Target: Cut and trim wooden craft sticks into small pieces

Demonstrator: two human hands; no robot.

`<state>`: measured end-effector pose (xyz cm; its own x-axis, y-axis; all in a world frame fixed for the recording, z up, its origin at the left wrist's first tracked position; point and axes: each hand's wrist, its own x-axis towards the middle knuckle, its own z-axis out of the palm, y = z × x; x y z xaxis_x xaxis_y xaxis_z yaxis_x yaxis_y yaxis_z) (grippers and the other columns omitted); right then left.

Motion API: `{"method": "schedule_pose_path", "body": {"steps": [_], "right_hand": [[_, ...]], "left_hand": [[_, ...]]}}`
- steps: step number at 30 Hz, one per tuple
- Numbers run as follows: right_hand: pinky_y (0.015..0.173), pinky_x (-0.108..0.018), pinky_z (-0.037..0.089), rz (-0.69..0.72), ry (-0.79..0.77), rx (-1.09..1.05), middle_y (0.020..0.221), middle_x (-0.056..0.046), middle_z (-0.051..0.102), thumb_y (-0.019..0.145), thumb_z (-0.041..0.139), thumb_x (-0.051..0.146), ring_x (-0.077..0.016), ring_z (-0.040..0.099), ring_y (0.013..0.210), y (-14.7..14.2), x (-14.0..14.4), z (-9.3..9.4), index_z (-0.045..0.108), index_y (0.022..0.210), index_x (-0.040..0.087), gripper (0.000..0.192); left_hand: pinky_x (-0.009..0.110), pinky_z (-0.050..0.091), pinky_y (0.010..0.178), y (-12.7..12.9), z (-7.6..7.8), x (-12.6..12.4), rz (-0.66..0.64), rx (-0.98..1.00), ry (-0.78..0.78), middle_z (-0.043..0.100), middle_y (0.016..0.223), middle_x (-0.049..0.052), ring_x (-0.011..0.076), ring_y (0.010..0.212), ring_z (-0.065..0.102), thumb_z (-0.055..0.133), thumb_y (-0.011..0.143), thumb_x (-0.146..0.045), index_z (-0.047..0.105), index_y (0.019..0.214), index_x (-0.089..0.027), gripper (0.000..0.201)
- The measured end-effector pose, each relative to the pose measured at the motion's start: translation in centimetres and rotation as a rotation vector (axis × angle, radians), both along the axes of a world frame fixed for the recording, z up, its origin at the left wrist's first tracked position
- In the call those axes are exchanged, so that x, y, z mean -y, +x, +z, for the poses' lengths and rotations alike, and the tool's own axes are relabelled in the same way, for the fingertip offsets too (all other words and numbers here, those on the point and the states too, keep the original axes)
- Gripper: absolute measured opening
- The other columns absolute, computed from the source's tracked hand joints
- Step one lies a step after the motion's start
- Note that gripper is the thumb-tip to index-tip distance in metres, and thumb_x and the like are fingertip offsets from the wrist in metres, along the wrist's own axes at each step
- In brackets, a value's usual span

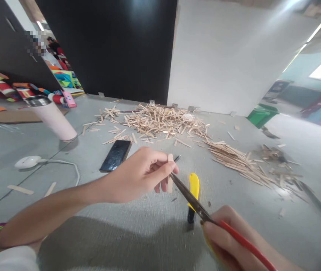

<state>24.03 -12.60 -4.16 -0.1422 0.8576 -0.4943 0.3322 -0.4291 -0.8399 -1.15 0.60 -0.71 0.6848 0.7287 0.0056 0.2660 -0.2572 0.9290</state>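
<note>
In the head view, at the centre of the frame, the left hand (137,175) pinches 1 upright wooden stick (171,173) between thumb and fingers, just above the grey table (137,233). The right hand (230,241), at lower right, is clenched on the red handles of the scissors (190,197), whose blades reach up to the stick and touch it near the middle. The stick looks light, thin and stiff, likely to split or snap if squeezed hard, so a grip close to the blades seems steadiest. Just beside the blades lies a yellow knife (193,192). A phone (116,155) lies left of the hand, a pink cup (54,117) at upper left, a white mouse (28,162) below it. A heap (160,122) of sticks fills the upper centre and a bundle (233,156) lies right; neither blocks the hands.
</note>
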Motion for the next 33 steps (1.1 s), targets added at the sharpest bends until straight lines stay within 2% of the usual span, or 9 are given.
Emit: {"method": "schedule_pose_path", "body": {"steps": [5, 12, 16, 22, 26, 29, 33], "right_hand": [[0.053, -0.030, 0.031, 0.135, -0.007, 0.029, 0.060, 0.007, 0.050, 0.097, 0.051, 0.082, -0.0129, 0.036, 0.051, 0.7, -0.5, -0.6, 0.051, 0.080, 0.026, 0.058], [0.053, -0.030, 0.032, 0.072, 0.105, 0.100, 0.060, 0.005, 0.049, 0.096, 0.056, 0.081, -0.0128, 0.036, 0.053, 0.3, -0.3, -0.2, 0.051, 0.074, 0.025, 0.060], [0.051, -0.029, 0.029, 0.163, 0.074, 0.061, 0.058, 0.005, 0.046, 0.097, 0.050, 0.084, -0.0116, 0.036, 0.051, 0.4, -0.6, -0.5, 0.048, 0.074, 0.025, 0.063], [0.049, -0.029, 0.023, 0.225, 0.060, 0.003, 0.050, 0.006, 0.039, 0.100, 0.049, 0.081, -0.0089, 0.033, 0.048, 0.5, -0.9, -0.2, 0.042, 0.059, 0.023, 0.071], [0.039, -0.025, 0.018, 0.197, -0.075, -0.145, 0.045, 0.007, 0.039, 0.098, 0.056, 0.077, -0.0072, 0.031, 0.040, 0.4, -1.4, -1.2, 0.044, 0.056, 0.024, 0.069], [0.031, -0.023, 0.013, 0.182, -0.225, -0.380, 0.033, 0.007, 0.033, 0.092, 0.057, 0.080, -0.0058, 0.024, 0.028, 0.5, -1.9, -2.8, 0.042, 0.046, 0.025, 0.073], [0.026, -0.022, 0.010, 0.180, -0.349, -0.681, 0.026, 0.007, 0.030, 0.081, 0.061, 0.088, -0.0058, 0.020, 0.021, 0.6, -2.1, -4.0, 0.042, 0.041, 0.026, 0.077]], "left_hand": [[0.022, 0.059, 0.061, 0.0, 0.2, -0.1, -0.015, -0.005, -0.002, 0.081, 0.077, 0.007, 0.0137, 0.064, 0.071, 0.052, 0.112, -0.039, 0.072, 0.099, -0.014, 0.035], [0.021, 0.057, 0.062, -0.4, 0.9, -0.6, -0.104, -0.047, 0.136, 0.079, 0.075, 0.004, 0.0127, 0.064, 0.071, 0.049, 0.113, -0.034, 0.068, 0.092, -0.016, 0.034], [0.021, 0.054, 0.062, -0.7, 0.9, -1.0, -0.150, -0.096, 0.226, 0.079, 0.076, 0.003, 0.0122, 0.066, 0.071, 0.047, 0.114, -0.034, 0.068, 0.089, -0.017, 0.036], [0.023, 0.048, 0.062, -1.1, 0.9, -1.2, -0.168, -0.210, 0.347, 0.076, 0.078, 0.001, 0.0125, 0.067, 0.068, 0.047, 0.114, -0.033, 0.072, 0.090, -0.018, 0.038], [0.026, 0.048, 0.065, -1.1, 0.9, -1.5, -0.189, -0.220, 0.355, 0.076, 0.079, 0.003, 0.0152, 0.070, 0.068, 0.049, 0.113, -0.032, 0.075, 0.090, -0.018, 0.037], [0.026, 0.052, 0.068, -1.3, 0.9, -2.0, -0.215, -0.181, 0.337, 0.078, 0.082, 0.004, 0.0157, 0.072, 0.071, 0.051, 0.112, -0.032, 0.078, 0.094, -0.018, 0.035], [0.023, 0.059, 0.069, -1.4, 0.8, -2.6, -0.249, -0.099, 0.195, 0.082, 0.090, 0.006, 0.0152, 0.075, 0.076, 0.051, 0.113, -0.039, 0.077, 0.100, -0.018, 0.036]]}}
